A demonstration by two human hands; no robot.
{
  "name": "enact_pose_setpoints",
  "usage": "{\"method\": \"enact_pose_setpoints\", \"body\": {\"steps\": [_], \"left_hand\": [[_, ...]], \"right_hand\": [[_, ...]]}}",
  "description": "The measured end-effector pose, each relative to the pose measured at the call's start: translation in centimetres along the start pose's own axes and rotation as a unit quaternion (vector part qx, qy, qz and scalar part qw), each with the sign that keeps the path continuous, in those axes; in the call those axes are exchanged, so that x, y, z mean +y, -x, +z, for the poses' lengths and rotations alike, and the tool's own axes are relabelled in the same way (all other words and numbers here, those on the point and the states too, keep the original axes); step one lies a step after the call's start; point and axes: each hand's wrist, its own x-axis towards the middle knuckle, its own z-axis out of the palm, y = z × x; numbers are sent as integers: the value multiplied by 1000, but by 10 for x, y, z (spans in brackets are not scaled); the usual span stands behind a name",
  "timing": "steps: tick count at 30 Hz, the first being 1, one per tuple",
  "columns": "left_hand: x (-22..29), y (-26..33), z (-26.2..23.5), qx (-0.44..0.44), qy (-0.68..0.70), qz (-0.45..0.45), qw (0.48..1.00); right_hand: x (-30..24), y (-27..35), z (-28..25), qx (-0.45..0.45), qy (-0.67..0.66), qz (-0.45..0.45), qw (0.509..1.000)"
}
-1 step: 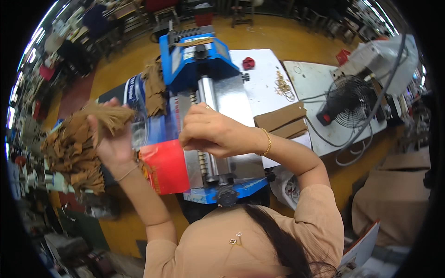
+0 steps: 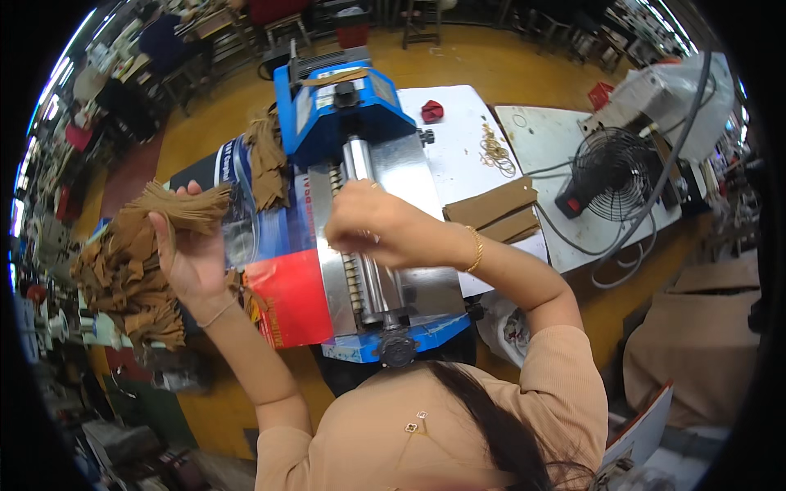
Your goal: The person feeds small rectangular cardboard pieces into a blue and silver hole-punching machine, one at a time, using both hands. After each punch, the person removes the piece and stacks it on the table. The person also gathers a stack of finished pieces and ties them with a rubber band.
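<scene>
My left hand (image 2: 196, 262) is raised and closed around a thick bundle of thin tan strips (image 2: 182, 206), whose ends fan out past the fingers. Beside and below it lies a large heap of brown strips (image 2: 131, 278). Over the machine's bed, my right hand (image 2: 372, 225) is curled with its fingertips together; what it pinches, if anything, is hidden. Beneath that hand is a blue machine (image 2: 385, 98) with a long shiny metal roller (image 2: 359, 159) and a row of small rings along the roller's left side.
Left of the roller lie a red printed sheet (image 2: 286, 295) and another brown strip bundle (image 2: 266, 164). Flat brown pieces (image 2: 491, 211), rubber bands (image 2: 495, 155) and a red bundle (image 2: 431, 111) rest on the white table. Farther right stands a black fan (image 2: 610, 176) with a grey cable.
The strips in my left hand have turned from standing up to lying more sideways. My right hand stays over the roller, slightly shifted. The view has moved a little.
</scene>
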Motion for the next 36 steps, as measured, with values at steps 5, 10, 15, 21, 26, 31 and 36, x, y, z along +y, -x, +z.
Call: {"method": "enact_pose_setpoints", "body": {"steps": [5,10,15,21,26,31,36], "left_hand": [[-21,15,-23,-56,-223,-46,972],[-44,32,-23,-110,-186,-75,974],[-50,42,-13,-102,-144,-111,978],[-58,50,3,-69,-286,-46,955],[-71,53,19,-99,-373,-1,923],[-69,64,25,-78,-447,22,891],[-67,71,25,-103,-545,122,823]], "right_hand": [[94,79,-73,235,81,278,928],[186,180,-116,223,198,500,813],[238,222,-131,70,361,544,754],[148,110,-105,223,246,318,888],[9,12,-48,41,59,93,993],[-31,-37,-14,-4,33,0,999],[-35,-47,-7,5,14,-5,1000]]}}
